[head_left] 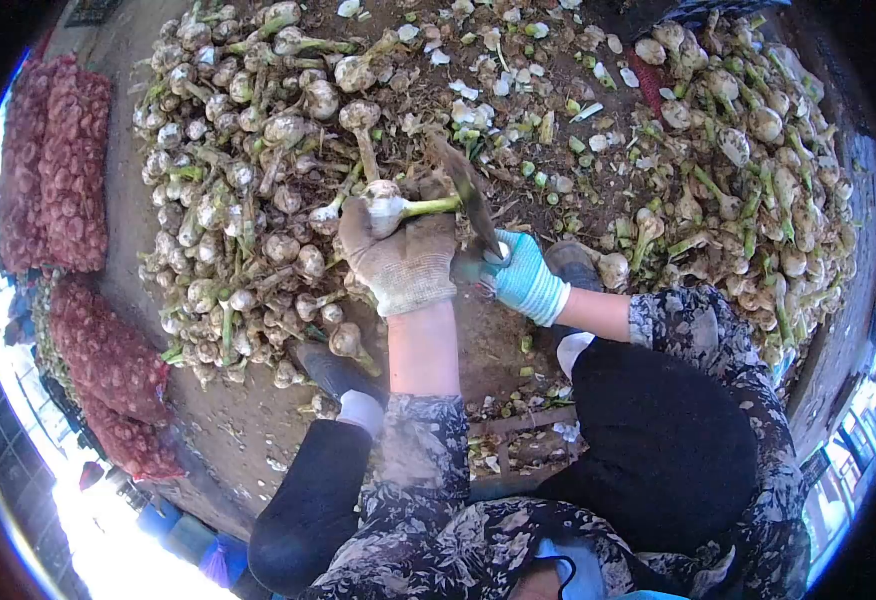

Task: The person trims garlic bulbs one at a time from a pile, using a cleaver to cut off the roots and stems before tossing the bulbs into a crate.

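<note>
My left hand [400, 255], in a dirty white-and-brown glove, is closed around a garlic bulb [386, 207]. Its cut-looking green stem points right, up against the dark broad blade of a knife [470, 200]. The knife is gripped in my right hand [526, 278], which wears a teal knitted glove; the handle is mostly hidden by the fingers. Just beyond my left hand another garlic bulb [360, 116] with a long stem lies on the pile.
A large heap of garlic [258, 190] spreads on the left, and a second heap [758, 170] on the right. Stem pieces and peelings [548, 130] litter the ground between them. Filled red mesh sacks [76, 165] stand along the left. My shoes are close by the heaps.
</note>
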Demonstrator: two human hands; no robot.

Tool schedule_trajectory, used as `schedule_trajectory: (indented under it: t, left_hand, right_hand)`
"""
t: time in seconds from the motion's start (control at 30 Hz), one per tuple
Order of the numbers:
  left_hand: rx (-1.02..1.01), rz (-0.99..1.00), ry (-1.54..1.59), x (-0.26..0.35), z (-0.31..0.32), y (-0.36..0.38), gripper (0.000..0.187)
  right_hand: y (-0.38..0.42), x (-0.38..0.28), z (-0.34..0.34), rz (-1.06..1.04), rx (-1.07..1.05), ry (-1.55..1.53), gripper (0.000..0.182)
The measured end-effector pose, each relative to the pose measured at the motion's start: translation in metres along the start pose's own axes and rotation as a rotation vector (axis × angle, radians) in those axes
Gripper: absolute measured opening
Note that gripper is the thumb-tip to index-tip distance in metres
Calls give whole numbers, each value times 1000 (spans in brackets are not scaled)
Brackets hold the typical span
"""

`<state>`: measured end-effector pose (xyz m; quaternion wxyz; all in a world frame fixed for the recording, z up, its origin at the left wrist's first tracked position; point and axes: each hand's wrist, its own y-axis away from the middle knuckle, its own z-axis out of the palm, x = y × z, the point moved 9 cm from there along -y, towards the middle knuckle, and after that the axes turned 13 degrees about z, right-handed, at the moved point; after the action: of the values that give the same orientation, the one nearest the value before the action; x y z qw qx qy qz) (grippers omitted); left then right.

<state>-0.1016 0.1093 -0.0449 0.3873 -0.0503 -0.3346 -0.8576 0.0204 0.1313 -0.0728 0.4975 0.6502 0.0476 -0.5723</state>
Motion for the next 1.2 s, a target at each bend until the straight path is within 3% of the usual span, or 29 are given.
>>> schedule_trajectory:
  t: [0.1, 0.17, 0.2, 0.23, 0.27, 0.33, 0.37, 0.43, 0.47, 0.53, 0.57, 0.6, 0.63, 0.7, 0.73, 0.77, 0.83, 0.87, 0.97, 1.03, 1.07, 1.1, 1.2]
  left_hand:
    - [78, 5, 34, -2, 16, 11, 30]
    - [161, 7, 63, 0, 22, 23, 33]
    - [-85, 3, 119, 0, 47, 31, 36]
    - [-466, 77, -65, -4, 83, 45, 40]
    - [-401, -4, -359, -27, 84, 63, 47]
    - [-695, 308, -874, -43, 95, 75, 46]
    - [-761, 612, -1259, -25, 103, 70, 51]
    - [-354, 478, -1248, 10, 85, 6, 64]
    - [-154, 418, -1202, 27, 74, -22, 71]
    - [186, 498, -1692, 49, 37, -84, 72]
    - [270, 400, -1971, 46, 24, -110, 67]
    - [227, 401, -2176, 37, 24, -128, 58]
    - [223, 502, -2318, 37, 18, -145, 48]
    - [78, 562, -2328, 38, 8, -170, 45]
    - [-52, 463, -2324, 34, 12, -166, 42]
    - [-144, 411, -2240, 33, 7, -159, 44]
    - [-317, 313, -2057, 29, -3, -137, 48]
    - [-310, 242, -1801, 28, -18, -122, 52]
    - [-312, 92, -1250, 19, -28, -38, 60]
    - [-194, -4, -971, 11, -37, 7, 65]
    - [-483, 12, -1092, 9, -25, 22, 58]
    - [-427, 8, -1091, 11, -37, 38, 49]
    - [-442, -52, -825, 7, -67, 47, 53]
  right_hand:
    - [-10, 24, -9, 157, 122, 188, 24]
    - [-21, 96, -35, 521, 232, -15, 34]
    - [-15, 108, -40, 434, 209, 158, 35]
    - [-10, 109, -41, 336, 184, 332, 37]
    - [-10, 108, -45, 317, 172, 292, 36]
    - [-5, 104, -53, 299, 148, 204, 35]
    - [-1, 98, -56, 294, 139, 157, 35]
    - [-7, 74, -65, 257, 136, 59, 35]
    - [2, 60, -67, 360, 177, -1, 34]
    - [-5, 86, -71, 367, 179, 52, 33]
    - [-9, 95, -74, 370, 183, 81, 32]
    - [-7, 88, -72, 352, 142, 156, 33]
    - [-8, 81, -72, 318, 127, 185, 33]
    - [-7, 66, -76, 245, 100, 251, 34]
    - [-10, 65, -81, 296, 78, 176, 32]
    - [-2, 44, -85, 332, 127, -156, 31]
    - [-3, 17, -102, 262, 231, 156, 29]
    - [-4, 12, -104, 238, 209, 43, 29]
    - [5, -27, -87, 57, 156, 550, 31]
    - [25, -64, -61, -153, 80, 747, 33]
    - [31, -71, -50, -253, 40, 870, 32]
    - [38, -76, -38, -352, -4, 991, 31]
    - [43, -70, -24, -283, -94, 1011, 29]
